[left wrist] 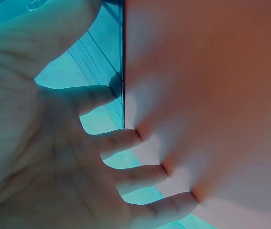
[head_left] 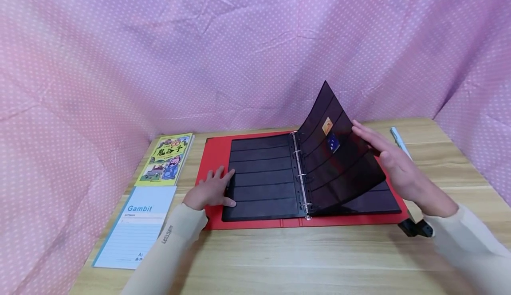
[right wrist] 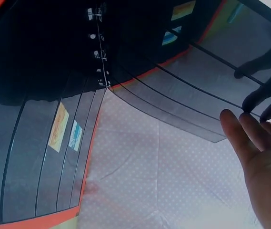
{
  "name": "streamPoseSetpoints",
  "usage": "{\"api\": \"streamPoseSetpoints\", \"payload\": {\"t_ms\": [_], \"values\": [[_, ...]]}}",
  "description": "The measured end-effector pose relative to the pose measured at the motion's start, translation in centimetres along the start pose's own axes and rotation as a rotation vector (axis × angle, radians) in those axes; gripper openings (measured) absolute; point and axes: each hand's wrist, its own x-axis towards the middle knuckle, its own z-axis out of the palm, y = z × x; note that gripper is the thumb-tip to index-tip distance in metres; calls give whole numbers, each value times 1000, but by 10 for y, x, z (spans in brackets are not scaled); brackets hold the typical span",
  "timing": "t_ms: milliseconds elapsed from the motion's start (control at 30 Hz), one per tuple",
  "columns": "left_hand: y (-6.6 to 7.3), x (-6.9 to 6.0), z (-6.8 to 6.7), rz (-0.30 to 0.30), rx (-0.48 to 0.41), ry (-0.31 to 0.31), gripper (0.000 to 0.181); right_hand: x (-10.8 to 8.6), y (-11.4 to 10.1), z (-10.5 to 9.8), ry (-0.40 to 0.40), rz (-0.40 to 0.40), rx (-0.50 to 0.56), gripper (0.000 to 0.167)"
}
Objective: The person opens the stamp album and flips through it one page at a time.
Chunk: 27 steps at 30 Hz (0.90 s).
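Observation:
A red ring binder (head_left: 291,224) lies spread on the table, holding black pocket pages. One black page (head_left: 339,175) stands raised and bent right of the metal rings (head_left: 302,175). On it are a small orange stamp-like piece (head_left: 327,126) and a blue one (head_left: 333,143). My right hand (head_left: 403,171) is at that page's outer edge, fingers fairly straight against it; its fingertips (right wrist: 228,119) meet the glossy sheet in the right wrist view. My left hand (head_left: 211,191) rests spread on the binder's left side, fingertips (left wrist: 156,174) pressing the red cover, thumb at the left page (head_left: 261,179).
Left of the binder lie a yellow illustrated book (head_left: 165,159) and a pale blue "Gambit" notebook (head_left: 133,230). A light blue pen (head_left: 400,142) lies at the back right. Pink dotted cloth (head_left: 255,55) hangs behind the wooden table (head_left: 287,259).

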Motion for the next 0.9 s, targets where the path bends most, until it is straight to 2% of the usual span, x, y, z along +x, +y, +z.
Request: {"api": "streamPoseSetpoints", "payload": {"t_ms": [133, 300, 467, 700, 800, 900], "values": [[0, 0, 0, -4, -3, 0, 104, 2, 2, 3, 34, -45, 33, 59], [0, 1, 0, -1, 0, -4, 104, 6, 1, 9, 51, -122, 151, 60], [0, 1, 0, 8, -2, -4, 103, 11, -4, 17, 40, -78, 227, 66], [0, 0, 0, 11, 1, 1, 104, 18, -6, 33, -1, -62, 287, 71], [-2, 1, -1, 25, -8, 4, 103, 18, -6, 40, -36, -42, 267, 67], [-9, 1, -5, 47, -44, 23, 99, 14, -5, 49, -109, 32, 174, 53]]}}
